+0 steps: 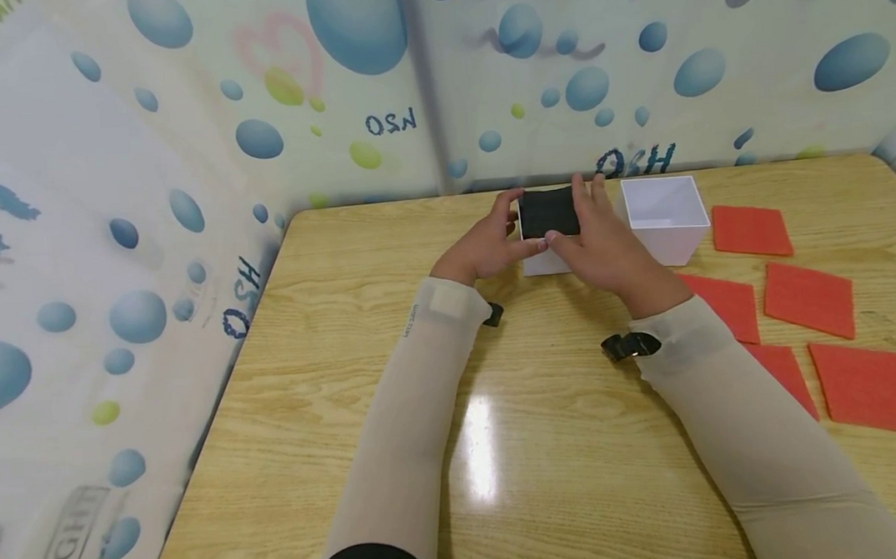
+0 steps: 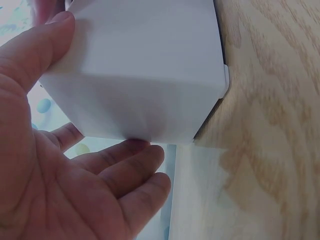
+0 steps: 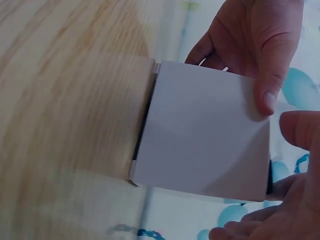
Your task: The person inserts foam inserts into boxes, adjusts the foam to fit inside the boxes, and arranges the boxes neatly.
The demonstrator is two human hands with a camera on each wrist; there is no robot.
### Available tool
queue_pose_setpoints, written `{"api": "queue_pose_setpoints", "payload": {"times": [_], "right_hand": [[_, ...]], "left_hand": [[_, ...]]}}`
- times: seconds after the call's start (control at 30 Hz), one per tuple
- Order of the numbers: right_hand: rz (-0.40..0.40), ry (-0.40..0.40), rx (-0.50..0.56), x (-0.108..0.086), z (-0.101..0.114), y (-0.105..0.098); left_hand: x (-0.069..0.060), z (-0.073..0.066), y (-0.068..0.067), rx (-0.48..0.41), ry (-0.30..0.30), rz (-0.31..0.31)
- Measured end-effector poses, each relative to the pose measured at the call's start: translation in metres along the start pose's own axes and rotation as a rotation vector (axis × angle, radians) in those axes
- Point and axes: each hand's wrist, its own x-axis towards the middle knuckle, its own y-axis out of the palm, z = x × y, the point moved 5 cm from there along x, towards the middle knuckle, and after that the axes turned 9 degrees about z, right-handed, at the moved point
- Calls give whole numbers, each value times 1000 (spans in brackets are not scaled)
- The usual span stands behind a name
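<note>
Item one: a white box [image 1: 546, 263], which is being kept at the far edge of the tabletop [image 1: 346, 359]. Its front wall is being steadied by the thumb of the left hand [image 1: 484, 244], while the side wall is being touched by the other fingers; the box is thus being clamped between them.

Item two: a black panel [image 1: 548, 212], which is being framed by both hands at the top of the white box. Its right side is being bordered by the fingers of the right hand [image 1: 607, 243], which are being held apart from the thumb; whether the panel is being pinched cannot be told.

Item three: a white container [image 1: 664, 247], which is being left untouched just beside the right hand.

Item four: five red squares [image 1: 752, 229], which are being spread over the right side of the tabletop.

Risks, as judged: the panel may be being tilted or jammed if pressure is being put on one edge only; thin walls may be being bowed by too firm a squeeze; the container may be being nudged by a right hand swung outward.
</note>
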Motion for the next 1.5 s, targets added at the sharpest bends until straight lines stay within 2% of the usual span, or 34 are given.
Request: {"api": "queue_pose_setpoints", "payload": {"times": [0.13,0.27,0.37,0.73,1.1,1.5], "right_hand": [[-11,5,-125,-1,9,1],[32,-8,-250,-1,18,5],[58,1,-305,-2,20,8],[73,3,-370,0,12,11],[87,1,-440,-5,23,14],[83,-35,-470,-3,20,18]], "left_hand": [[-1,0,-1,14,-7,-3],[-1,0,-1,15,4,-7],[0,0,-1,2,10,-3],[0,0,0,-12,25,-9],[0,-1,0,-15,30,-3],[-1,-2,0,-15,27,6]]}}
